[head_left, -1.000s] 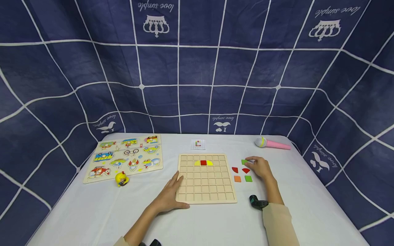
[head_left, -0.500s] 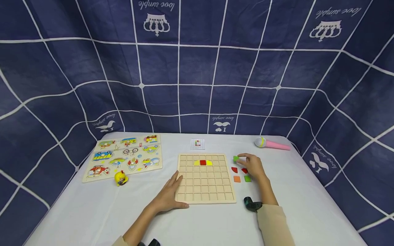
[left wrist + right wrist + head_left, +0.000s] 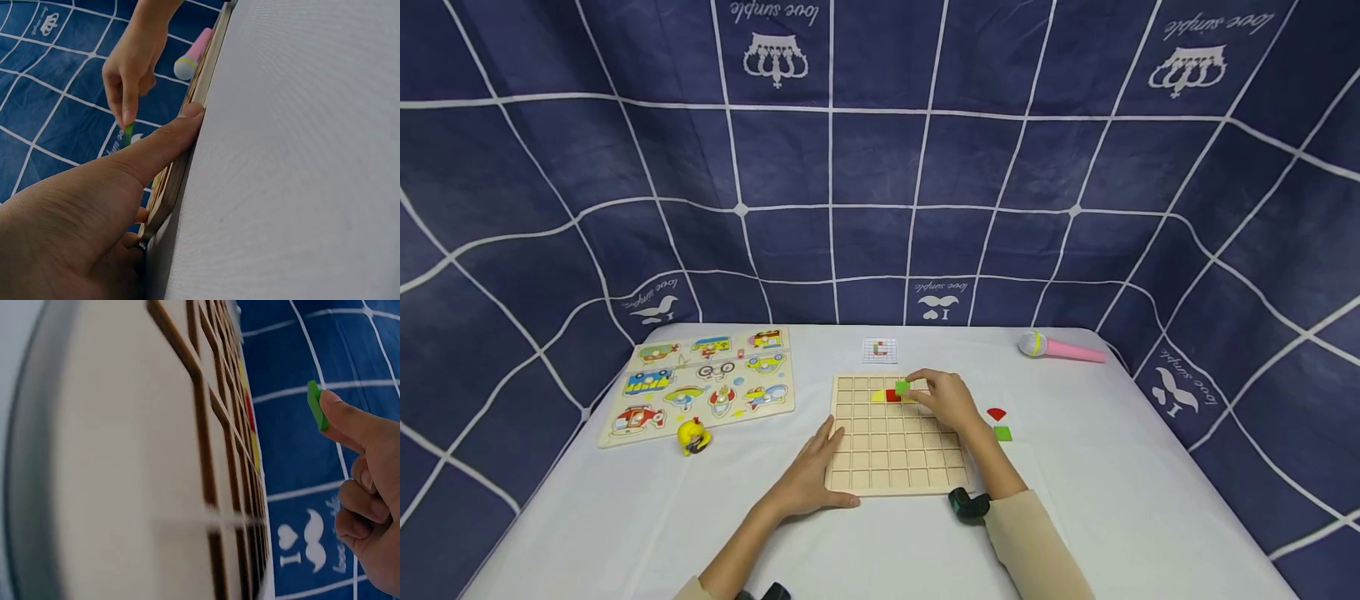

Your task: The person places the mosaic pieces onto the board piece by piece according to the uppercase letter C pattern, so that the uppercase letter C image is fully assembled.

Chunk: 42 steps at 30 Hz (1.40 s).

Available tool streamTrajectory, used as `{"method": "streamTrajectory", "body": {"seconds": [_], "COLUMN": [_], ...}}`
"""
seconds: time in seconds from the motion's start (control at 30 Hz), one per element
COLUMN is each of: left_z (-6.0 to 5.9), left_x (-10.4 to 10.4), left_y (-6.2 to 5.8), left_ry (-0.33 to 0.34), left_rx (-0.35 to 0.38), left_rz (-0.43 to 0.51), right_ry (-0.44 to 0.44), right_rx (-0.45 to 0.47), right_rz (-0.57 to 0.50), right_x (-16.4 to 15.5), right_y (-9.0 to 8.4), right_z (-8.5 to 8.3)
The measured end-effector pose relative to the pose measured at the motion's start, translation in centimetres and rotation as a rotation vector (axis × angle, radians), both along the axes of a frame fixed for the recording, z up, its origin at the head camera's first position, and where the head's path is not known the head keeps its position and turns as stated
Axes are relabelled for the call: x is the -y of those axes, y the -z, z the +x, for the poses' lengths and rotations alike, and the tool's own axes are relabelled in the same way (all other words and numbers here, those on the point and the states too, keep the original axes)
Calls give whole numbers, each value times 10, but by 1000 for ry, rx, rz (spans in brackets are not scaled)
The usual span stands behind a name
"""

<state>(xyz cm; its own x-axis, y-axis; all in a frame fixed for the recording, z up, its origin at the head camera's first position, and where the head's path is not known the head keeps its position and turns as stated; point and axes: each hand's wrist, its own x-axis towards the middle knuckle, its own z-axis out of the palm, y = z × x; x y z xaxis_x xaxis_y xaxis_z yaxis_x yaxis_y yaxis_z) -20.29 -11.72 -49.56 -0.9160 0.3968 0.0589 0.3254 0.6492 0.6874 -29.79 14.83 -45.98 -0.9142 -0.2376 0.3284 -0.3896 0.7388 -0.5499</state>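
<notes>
Between thumb and forefinger my right hand [image 3: 946, 402] pinches a green square tile [image 3: 902, 387], held over the upper part of the wooden grid board [image 3: 880, 458]. In the right wrist view the tile [image 3: 317, 406] is seen edge-on, raised above the board, with the other fingers curled. On the board lie a red square [image 3: 892, 396] and a yellow piece [image 3: 877, 397]; a second yellow piece is mostly behind the fingers. My left hand [image 3: 808, 477] rests spread at the board's near left corner, its thumb [image 3: 164, 140] straight along the front edge.
Right of the board are a red quarter-circle [image 3: 996, 414] and a green square [image 3: 1003, 433]; my right arm hides other pieces. A pattern card [image 3: 880, 350] lies behind the board, a pink toy microphone [image 3: 1063, 347] back right. Left are a vehicle puzzle [image 3: 703, 383] and a yellow figure [image 3: 693, 436].
My right hand has picked up the green tile from the right of the board and carried it left over the grid. The left hand stays at the board's corner.
</notes>
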Motion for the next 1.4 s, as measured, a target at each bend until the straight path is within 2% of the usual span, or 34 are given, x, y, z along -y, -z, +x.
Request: {"method": "streamTrajectory", "body": {"seconds": [0.27, 0.43, 0.63, 0.9, 1.17, 1.3, 1.4], "left_z": [1, 0, 0, 1, 0, -1, -1], "left_x": [2, 1, 2, 6, 4, 3, 2], "left_y": [1, 1, 2, 1, 2, 3, 4], "left_ry": [3, 5, 14, 12, 15, 16, 12], "left_rx": [3, -1, 10, 8, -3, -9, -4], "left_rz": [-8, -13, -22, -16, -13, -6, -5], "right_ry": [-59, -50, -64, -113, -83, -62, -64], "right_rx": [10, 15, 63, 8, 34, 10, 32], "right_rz": [68, 106, 142, 143, 61, 36, 14], "right_x": [32, 37, 39, 42, 29, 10, -8], "right_y": [11, 17, 23, 26, 15, 6, 1], "right_z": [4, 3, 2, 0, 7, 10, 13]}}
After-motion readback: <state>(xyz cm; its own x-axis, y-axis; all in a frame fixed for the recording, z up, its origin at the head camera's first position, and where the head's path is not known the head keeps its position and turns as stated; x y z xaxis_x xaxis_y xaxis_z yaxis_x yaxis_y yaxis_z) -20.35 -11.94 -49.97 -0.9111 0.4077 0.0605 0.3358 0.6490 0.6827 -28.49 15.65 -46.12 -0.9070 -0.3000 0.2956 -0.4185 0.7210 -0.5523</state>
